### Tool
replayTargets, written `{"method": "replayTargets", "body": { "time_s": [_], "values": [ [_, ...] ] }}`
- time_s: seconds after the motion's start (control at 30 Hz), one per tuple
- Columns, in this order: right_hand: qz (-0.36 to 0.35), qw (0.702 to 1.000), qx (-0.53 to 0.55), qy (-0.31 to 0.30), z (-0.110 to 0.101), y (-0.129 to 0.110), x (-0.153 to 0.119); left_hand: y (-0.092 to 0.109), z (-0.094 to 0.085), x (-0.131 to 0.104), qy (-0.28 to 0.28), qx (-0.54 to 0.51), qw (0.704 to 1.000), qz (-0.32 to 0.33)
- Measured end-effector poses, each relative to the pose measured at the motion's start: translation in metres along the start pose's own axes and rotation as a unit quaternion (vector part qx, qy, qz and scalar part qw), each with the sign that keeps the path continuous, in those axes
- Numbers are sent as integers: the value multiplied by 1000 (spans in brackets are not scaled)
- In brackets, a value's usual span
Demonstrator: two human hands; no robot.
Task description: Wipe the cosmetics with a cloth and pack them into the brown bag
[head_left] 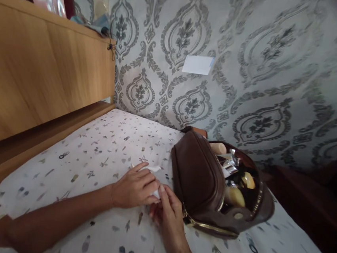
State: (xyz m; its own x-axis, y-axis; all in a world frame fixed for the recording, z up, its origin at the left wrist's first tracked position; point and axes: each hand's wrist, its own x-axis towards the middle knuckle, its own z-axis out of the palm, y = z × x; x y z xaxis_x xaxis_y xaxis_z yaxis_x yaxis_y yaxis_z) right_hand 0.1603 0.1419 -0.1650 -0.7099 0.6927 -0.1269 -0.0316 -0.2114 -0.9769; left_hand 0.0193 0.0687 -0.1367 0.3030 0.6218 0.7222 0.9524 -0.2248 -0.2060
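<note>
My left hand (137, 185) and my right hand (170, 212) meet over the bed, fingers closed around a small white piece of soft, thin material (156, 193). It looks like tissue or cloth; most of it is hidden by the fingers, and a white end sticks out beyond my left knuckles. Just right of my right hand stands a brown leather bag (200, 169), its top compartment unzipped. Inside it lie a beige-capped tube (218, 148), silvery packets (230, 166) and a yellowish item (248, 180). A gold zipper (215, 229) runs along its near lower edge.
A white patterned sheet (119, 137) covers the mattress. At the left is a wooden headboard or cabinet (49, 63) with a ledge and some blue cloth (97, 25) on top. Behind is patterned wallpaper with a white card (197, 65). Dark reddish furniture (301, 195) is at the right.
</note>
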Motion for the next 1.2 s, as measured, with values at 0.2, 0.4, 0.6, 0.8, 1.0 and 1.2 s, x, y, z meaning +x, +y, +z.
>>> {"method": "replayTargets", "body": {
  "time_s": [0.2, 0.4, 0.6, 0.8, 1.0, 1.2],
  "values": [
    [-17, 998, -40, -52, 2, -5, -2, -6, 1, -3, 5, 39, 999, 10],
    [-21, 997, -16, -74, 2, -8, -2, -15, -3, -6, 0, 19, 1000, -22],
    [8, 997, 64, -29, 2, -11, 0, -35, -3, -11, -64, -15, 984, -163],
    [-15, 998, 24, -48, -2, -6, 2, -32, -7, -10, -60, -67, 964, -251],
    [-59, 998, -28, -13, -4, -6, 2, -37, -9, -8, -67, -77, 957, -270],
    [-53, 998, -31, -4, -3, -5, 2, -23, -5, -6, -6, -39, 997, -64]
  ]
}}
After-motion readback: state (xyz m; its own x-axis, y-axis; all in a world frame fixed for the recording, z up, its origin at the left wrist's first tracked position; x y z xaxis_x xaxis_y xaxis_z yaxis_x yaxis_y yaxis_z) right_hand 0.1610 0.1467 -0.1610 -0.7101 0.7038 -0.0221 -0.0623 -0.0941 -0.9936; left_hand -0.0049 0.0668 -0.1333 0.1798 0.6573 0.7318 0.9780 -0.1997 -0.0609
